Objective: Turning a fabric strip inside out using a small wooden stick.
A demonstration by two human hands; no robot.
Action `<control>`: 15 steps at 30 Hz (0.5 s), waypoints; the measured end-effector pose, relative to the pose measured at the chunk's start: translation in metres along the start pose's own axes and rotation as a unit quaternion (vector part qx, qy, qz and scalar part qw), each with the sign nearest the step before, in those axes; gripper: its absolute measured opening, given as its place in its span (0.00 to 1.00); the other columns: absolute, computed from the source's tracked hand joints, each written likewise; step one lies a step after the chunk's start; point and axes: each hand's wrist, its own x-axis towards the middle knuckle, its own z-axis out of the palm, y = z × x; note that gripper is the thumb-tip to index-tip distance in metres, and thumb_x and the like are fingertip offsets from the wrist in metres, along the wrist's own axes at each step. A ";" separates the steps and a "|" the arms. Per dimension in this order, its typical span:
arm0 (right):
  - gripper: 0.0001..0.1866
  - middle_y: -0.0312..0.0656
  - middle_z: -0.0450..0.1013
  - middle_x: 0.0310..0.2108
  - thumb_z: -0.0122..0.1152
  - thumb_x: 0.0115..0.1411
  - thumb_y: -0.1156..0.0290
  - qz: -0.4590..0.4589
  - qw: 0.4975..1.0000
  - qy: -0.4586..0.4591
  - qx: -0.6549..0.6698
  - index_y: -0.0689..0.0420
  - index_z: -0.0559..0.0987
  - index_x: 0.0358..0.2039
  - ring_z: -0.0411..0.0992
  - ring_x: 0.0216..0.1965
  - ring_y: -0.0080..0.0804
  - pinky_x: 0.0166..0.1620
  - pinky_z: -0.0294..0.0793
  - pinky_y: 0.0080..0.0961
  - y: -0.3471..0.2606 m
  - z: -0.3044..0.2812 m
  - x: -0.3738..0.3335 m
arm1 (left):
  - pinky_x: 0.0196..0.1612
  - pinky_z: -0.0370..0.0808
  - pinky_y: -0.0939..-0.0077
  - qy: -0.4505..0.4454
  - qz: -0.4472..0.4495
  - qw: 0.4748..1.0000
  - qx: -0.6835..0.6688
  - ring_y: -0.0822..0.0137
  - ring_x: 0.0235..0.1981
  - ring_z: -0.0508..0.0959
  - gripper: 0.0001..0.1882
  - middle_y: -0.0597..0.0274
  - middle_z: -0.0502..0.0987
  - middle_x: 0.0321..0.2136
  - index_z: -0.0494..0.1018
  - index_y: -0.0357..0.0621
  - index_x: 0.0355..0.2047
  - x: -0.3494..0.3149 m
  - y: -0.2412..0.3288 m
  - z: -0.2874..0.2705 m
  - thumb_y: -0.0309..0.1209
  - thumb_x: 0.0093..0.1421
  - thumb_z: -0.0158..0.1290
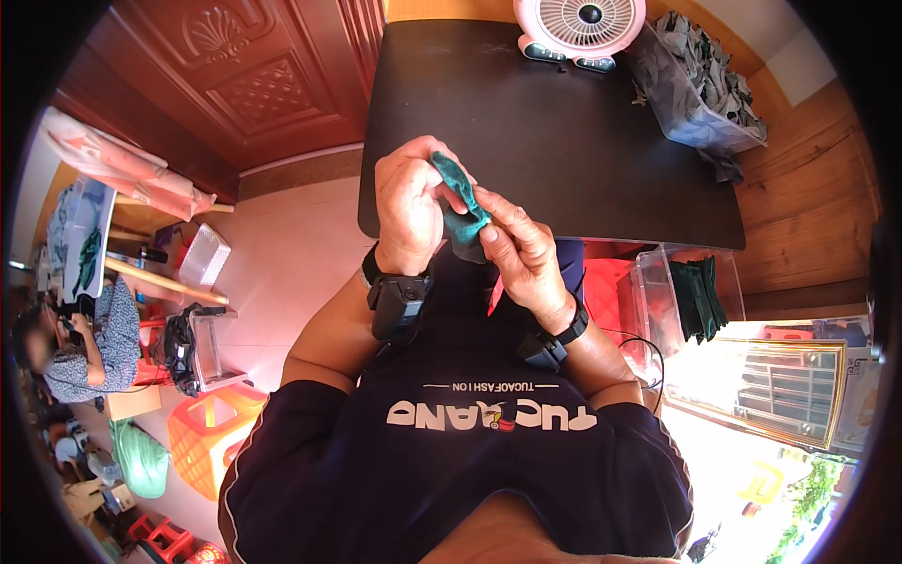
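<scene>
Between my two hands, above my lap and just in front of the table's near edge, is a small dark green velvety piece of fabric [467, 226]. My left hand [411, 202] curls around its upper left part, with the cloth folded over the fingers. On the other side my right hand [523, 252] pinches the fabric's edge between thumb and forefinger. Both wrists wear black strapped devices. Whether anything lies inside the folds is hidden.
The black table [554, 141] carries a pink fan [583, 28] and a clear bin [695, 103] of grey-green scraps. Right of my lap, a clear box [658, 296] holds dark green fabric pieces [700, 296]. Orange stool [211, 437] and a seated person [94, 343] are left.
</scene>
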 end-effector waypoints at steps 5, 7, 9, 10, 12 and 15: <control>0.17 0.36 0.74 0.32 0.51 0.63 0.80 0.052 0.998 0.031 -0.003 0.58 0.72 0.53 0.65 0.24 0.16 0.30 0.69 0.15 -0.011 0.002 0.005 | 0.21 0.71 0.77 0.046 -0.034 0.998 0.037 0.65 0.17 0.72 0.10 0.52 0.72 0.20 0.68 0.34 0.21 0.008 0.008 0.003 0.27 0.49 0.38; 0.14 0.34 0.74 0.28 0.52 0.63 0.77 0.061 0.997 0.027 0.037 0.61 0.72 0.49 0.65 0.25 0.15 0.30 0.69 0.15 -0.003 -0.002 0.003 | 0.21 0.70 0.75 0.050 -0.055 0.997 0.029 0.62 0.17 0.71 0.09 0.51 0.71 0.20 0.66 0.36 0.20 0.012 0.009 0.000 0.27 0.47 0.38; 0.11 0.32 0.74 0.24 0.53 0.63 0.77 0.065 0.997 0.034 0.030 0.63 0.72 0.46 0.66 0.25 0.15 0.31 0.69 0.14 -0.002 -0.002 0.000 | 0.22 0.70 0.74 0.043 -0.053 0.998 0.007 0.61 0.16 0.70 0.08 0.52 0.71 0.19 0.66 0.37 0.21 0.013 0.005 -0.004 0.28 0.48 0.38; 0.11 0.32 0.74 0.24 0.53 0.63 0.77 0.069 0.996 0.034 0.040 0.63 0.72 0.46 0.66 0.25 0.15 0.31 0.69 0.14 0.001 -0.002 -0.002 | 0.22 0.70 0.74 0.044 -0.053 0.998 0.008 0.61 0.16 0.70 0.08 0.52 0.71 0.19 0.66 0.37 0.21 0.014 0.003 -0.007 0.28 0.48 0.38; 0.12 0.32 0.74 0.24 0.54 0.63 0.77 0.073 0.995 0.033 0.051 0.62 0.72 0.46 0.67 0.25 0.15 0.31 0.70 0.14 0.003 -0.002 -0.004 | 0.17 0.69 0.77 0.035 -0.075 0.994 -0.077 0.64 0.17 0.72 0.11 0.51 0.72 0.18 0.68 0.34 0.21 0.014 -0.003 -0.015 0.28 0.51 0.39; 0.12 0.32 0.74 0.24 0.54 0.62 0.77 0.067 0.997 0.040 0.022 0.62 0.72 0.47 0.67 0.25 0.14 0.31 0.69 0.14 0.000 0.001 -0.005 | 0.17 0.69 0.76 0.047 -0.104 0.989 -0.093 0.62 0.17 0.72 0.11 0.50 0.72 0.18 0.68 0.35 0.21 0.013 -0.004 -0.018 0.28 0.51 0.39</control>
